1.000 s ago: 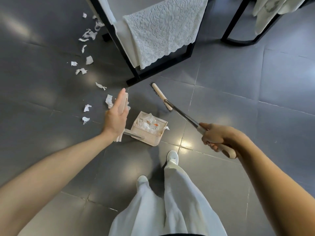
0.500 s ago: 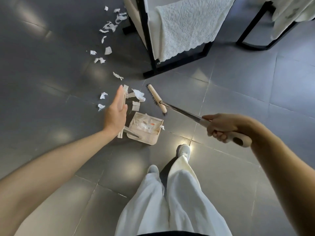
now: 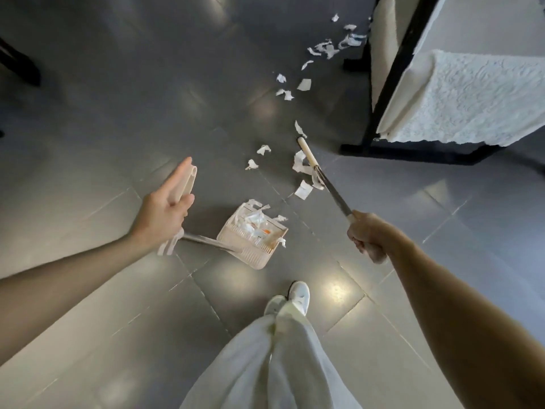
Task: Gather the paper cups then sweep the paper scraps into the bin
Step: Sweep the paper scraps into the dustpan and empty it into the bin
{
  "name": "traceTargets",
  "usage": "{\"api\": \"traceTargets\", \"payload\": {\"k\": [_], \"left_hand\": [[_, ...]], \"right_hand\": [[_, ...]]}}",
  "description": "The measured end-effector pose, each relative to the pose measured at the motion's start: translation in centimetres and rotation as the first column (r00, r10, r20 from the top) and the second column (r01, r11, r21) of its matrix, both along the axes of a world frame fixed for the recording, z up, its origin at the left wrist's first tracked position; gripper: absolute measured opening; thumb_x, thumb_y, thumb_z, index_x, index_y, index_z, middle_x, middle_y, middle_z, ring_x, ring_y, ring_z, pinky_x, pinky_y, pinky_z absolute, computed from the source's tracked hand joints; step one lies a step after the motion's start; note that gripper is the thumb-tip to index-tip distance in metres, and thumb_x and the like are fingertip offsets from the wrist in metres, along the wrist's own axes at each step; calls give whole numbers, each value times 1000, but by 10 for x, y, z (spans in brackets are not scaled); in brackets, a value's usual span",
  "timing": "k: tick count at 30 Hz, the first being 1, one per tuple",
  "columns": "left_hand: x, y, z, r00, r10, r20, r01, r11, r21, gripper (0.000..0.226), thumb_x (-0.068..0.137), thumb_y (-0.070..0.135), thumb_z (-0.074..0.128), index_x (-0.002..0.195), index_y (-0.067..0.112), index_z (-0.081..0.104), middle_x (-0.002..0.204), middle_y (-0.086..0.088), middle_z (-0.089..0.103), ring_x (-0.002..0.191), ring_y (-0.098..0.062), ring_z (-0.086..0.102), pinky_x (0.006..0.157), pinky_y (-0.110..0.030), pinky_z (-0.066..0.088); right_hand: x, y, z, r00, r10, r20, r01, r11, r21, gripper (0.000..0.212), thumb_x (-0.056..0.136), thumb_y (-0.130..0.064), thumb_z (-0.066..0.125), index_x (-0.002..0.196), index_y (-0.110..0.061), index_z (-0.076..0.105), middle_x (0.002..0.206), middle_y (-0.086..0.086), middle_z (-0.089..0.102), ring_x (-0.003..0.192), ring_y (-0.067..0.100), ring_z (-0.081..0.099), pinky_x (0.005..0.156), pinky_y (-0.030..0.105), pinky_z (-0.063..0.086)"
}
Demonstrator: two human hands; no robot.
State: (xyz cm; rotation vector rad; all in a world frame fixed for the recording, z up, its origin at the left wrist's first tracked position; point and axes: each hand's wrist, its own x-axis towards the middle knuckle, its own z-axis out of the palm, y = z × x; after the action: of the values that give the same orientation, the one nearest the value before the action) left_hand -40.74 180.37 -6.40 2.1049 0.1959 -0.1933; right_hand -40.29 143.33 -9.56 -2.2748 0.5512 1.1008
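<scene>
My left hand point(image 3: 165, 211) holds the beige grip of a long-handled dustpan point(image 3: 253, 242) that stands on the grey tile floor. The pan holds crumpled white paper and something orange. My right hand point(image 3: 367, 236) grips the handle of a broom point(image 3: 309, 156), whose beige head rests on the floor among white paper scraps point(image 3: 303, 169). A trail of more scraps point(image 3: 295, 87) runs away toward a table leg. No paper cups or bin can be made out.
A black-framed table point(image 3: 380, 93) draped with a white lace cloth point(image 3: 472, 95) stands at the upper right. My white-trousered legs and white shoes point(image 3: 299, 296) are below the dustpan. A dark object point(image 3: 17, 66) sits at the far left edge.
The view has swung left, so the table now sits at the right. The broom head has moved out beyond the dustpan into the scraps. Both hands keep their holds.
</scene>
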Motion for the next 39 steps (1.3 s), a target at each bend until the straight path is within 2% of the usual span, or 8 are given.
{"api": "traceTargets", "payload": {"k": [6,12,19,24,30,32,35,39], "left_hand": [[-17,30,0,999,50,-20,-49,997,62,69,97,8,53,127,68,39,50,17,48,42,-8,33,43,-13,35],[-19,44,-4,999,24,-40,-20,994,108,68,97,9,53,126,69,38,53,18,52,42,-8,36,45,-12,36],[4,78,-15,998,65,-27,-63,995,76,65,97,10,53,131,64,39,114,4,63,46,-11,38,50,-14,38],[21,116,-22,998,-11,-57,15,997,73,68,97,11,53,129,68,37,62,13,54,45,-12,37,46,-15,37],[28,156,-31,987,-156,-42,159,985,71,71,97,7,51,129,69,35,63,18,58,43,-5,39,49,-12,37],[33,160,-34,982,-188,-28,189,979,70,71,97,8,51,131,68,33,81,14,61,43,-5,40,52,-10,39],[50,150,-37,983,-181,8,181,982,49,72,97,9,51,132,68,30,129,36,51,67,-19,62,77,-23,49],[73,139,-35,973,-228,31,227,973,40,68,96,9,50,137,61,31,136,46,35,97,-15,63,96,-45,47]], "right_hand": [[10,33,6,948,291,-129,-285,956,64,20,84,3,47,102,1,56,72,10,63,52,15,51,52,22,42],[14,29,32,973,203,-108,-185,970,155,39,82,10,45,121,3,47,61,16,53,49,23,46,51,29,39],[32,45,33,999,40,-12,-39,995,92,32,85,7,46,114,-8,51,64,15,54,48,20,47,48,30,42],[48,83,-2,1000,-6,15,6,1000,0,34,82,7,47,114,-2,52,58,15,57,49,26,52,55,34,45],[37,137,-34,993,-82,-86,86,995,44,50,82,7,45,129,-10,45,53,13,53,33,18,44,39,24,40],[23,155,-35,993,-47,-109,54,997,60,56,80,7,44,132,-14,42,53,13,54,33,18,45,39,24,40],[-3,180,-26,985,-59,-159,82,987,141,49,78,5,45,123,-14,44,49,9,54,34,18,45,43,27,41],[-32,203,-1,954,-114,-279,182,955,235,58,83,3,42,132,-28,39,41,-3,49,32,12,41,38,21,37]]}}
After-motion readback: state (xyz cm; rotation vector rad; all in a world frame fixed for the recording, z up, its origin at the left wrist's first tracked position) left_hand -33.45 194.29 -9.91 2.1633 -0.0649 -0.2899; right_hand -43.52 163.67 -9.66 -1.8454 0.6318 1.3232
